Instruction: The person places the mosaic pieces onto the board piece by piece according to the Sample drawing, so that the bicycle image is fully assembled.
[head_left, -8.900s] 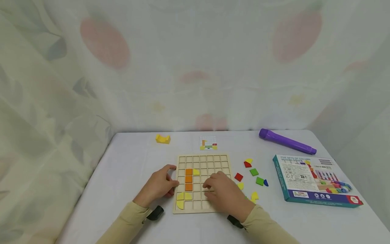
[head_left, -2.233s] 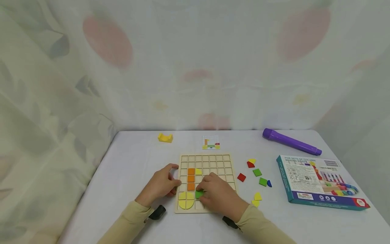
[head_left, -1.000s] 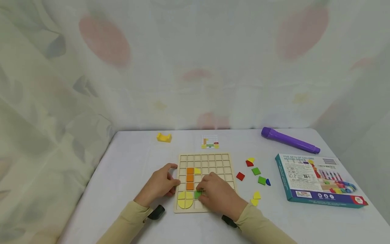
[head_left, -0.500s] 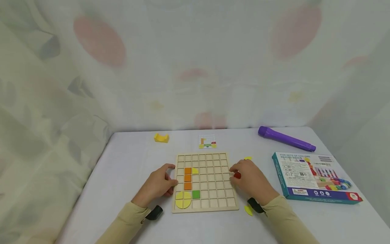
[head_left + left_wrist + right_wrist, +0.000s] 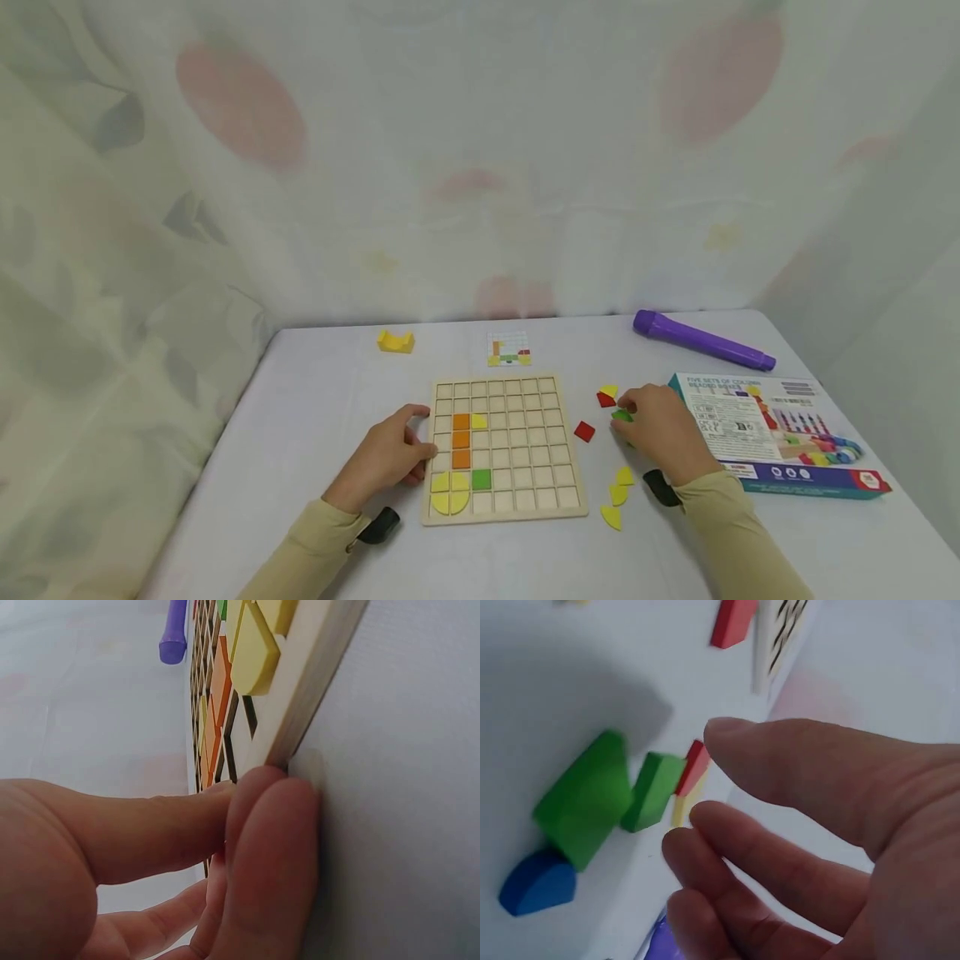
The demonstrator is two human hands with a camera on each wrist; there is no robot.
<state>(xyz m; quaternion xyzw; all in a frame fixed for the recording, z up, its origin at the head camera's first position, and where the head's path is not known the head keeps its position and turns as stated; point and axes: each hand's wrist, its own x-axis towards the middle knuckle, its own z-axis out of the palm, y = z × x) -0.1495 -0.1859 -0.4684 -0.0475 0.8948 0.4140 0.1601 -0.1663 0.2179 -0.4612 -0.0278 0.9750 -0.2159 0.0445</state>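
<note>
My left hand grips the left edge of a wooden grid board, thumb and fingers meeting at its rim in the left wrist view. On the board lie orange squares in a column, a yellow quarter piece, a yellow circle of quarter pieces and one green square. To the right of the board, my right hand hovers at loose green tiles, thumb and fingers apart with nothing between them in the right wrist view. A blue rounded piece touches the nearer green tile.
A red square, a red piece with a yellow one, and several yellow pieces lie right of the board. Behind it are a pattern card and a yellow block. Farther right are a purple stick and a box.
The green square now lies in its board cell, released by my right hand, which has moved right past the red square to the loose green tiles. My left hand stays at the board's edge.
</note>
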